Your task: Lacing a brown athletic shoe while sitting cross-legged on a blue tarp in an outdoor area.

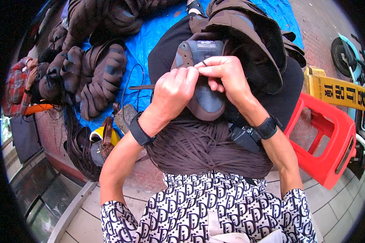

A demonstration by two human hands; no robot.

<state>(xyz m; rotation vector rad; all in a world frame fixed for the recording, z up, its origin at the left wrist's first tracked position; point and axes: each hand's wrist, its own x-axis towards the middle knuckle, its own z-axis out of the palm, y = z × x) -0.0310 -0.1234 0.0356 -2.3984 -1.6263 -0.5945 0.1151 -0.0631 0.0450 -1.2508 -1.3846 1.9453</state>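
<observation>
In my lap lies a brown and grey-blue sneaker upper, its mesh toe toward me and its padded tongue farther away. My left hand is closed over the left row of eyelets, gripping a flat brown shoelace whose loose length sticks out to the left. Close against it, my right hand pinches a dark piece of the same kind of lace near the eyelets. The fingertips meet and hide where the lace passes through. A thick bundle of brown shoelaces rests across my lap below the upper.
Nested brown uppers stand beyond my right hand. More stacked uppers lie on a blue tarp at left, near a yellow-and-black object. A red plastic stool and yellow sign board stand right. Another person sits far left.
</observation>
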